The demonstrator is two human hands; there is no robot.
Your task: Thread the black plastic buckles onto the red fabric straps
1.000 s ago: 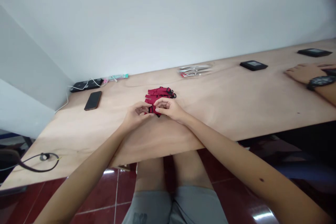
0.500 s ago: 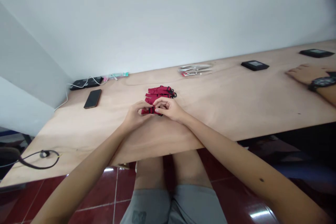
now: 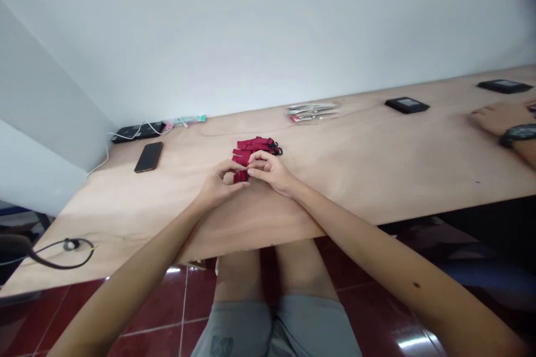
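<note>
Several folded red fabric straps [image 3: 251, 145] with black plastic buckles and hooks lie in a stack at the middle of the table. Just in front of them, a red strap [image 3: 240, 176] with a black fitting sits between my hands. My left hand [image 3: 214, 183] is closed round it, thumb and forefinger curved to either side. Thumb and fingertips of my right hand [image 3: 274, 174] pinch together at the strap's right end, touching the left fingertips. Fingers cover much of that strap.
A phone [image 3: 148, 157] lies left, near a black box [image 3: 138, 131] with a white cable. Packaged thin items [image 3: 313, 112] are by the wall. Two black devices [image 3: 407, 105] [image 3: 505, 86] stand right, near another person's hand [image 3: 498, 117]. A black cable [image 3: 62, 266] loops at front left.
The strap between my hands has turned or shifted, and less of it shows on the right. My right fingers have lifted slightly. The other person's hand has moved a little right.
</note>
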